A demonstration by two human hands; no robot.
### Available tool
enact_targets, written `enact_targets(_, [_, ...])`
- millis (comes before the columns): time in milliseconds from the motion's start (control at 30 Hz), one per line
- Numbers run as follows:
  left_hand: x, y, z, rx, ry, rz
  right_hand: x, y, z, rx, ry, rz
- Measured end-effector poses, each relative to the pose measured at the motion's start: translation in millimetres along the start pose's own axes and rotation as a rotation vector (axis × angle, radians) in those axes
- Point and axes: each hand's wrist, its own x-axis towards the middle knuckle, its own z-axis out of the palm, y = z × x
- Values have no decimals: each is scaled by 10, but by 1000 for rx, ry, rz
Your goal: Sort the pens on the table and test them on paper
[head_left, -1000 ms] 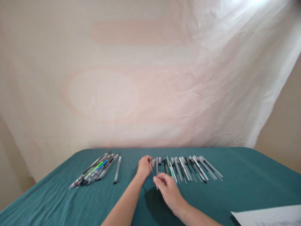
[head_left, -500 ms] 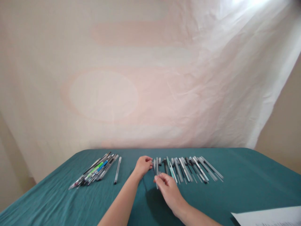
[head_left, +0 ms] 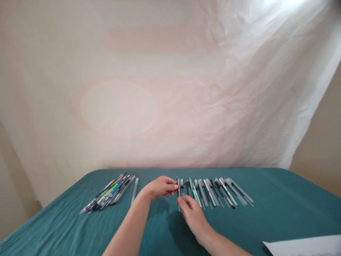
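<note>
My left hand (head_left: 162, 187) reaches in from the left, thumb and fingers pinched at the upper part of a slim pen (head_left: 178, 193) with a clear and dark barrel. My right hand (head_left: 193, 215) is closed on the lower part of the same pen, which is held roughly upright in view. The fingers partly cover it, so its ends are hard to make out. Just right of the hands lies a row of pens and pen parts (head_left: 209, 192), clear, white, black and mint. Some look taken apart, with thin refills and caps side by side.
A heap of pens (head_left: 112, 192), with green and blue ones among them, lies at the left on the green tablecloth (head_left: 66, 220). One clear pen (head_left: 134, 190) lies beside the heap, partly behind my left forearm. A white sheet of paper (head_left: 306, 245) sits at the front right.
My left hand has shifted right and slightly down, its fingertips now closer to my right hand. My left forearm now covers the lower end of the single pen. My right hand has barely moved.
</note>
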Motion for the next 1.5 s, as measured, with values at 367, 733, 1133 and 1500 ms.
enact_targets(367, [280,-283,-80,9,269,-32,-15,13,-9,-74,-60,-33])
enact_targets(733, [506,-599,8,205,436,16,-6,26,-13,-89,-103,-32])
enact_targets(1133, [425,-437,65,287,443,48,-16,-6,-9,121,-95,86])
enact_targets(1500, [-84,166,149,298,2,56,39,-21,-43,659,-201,304])
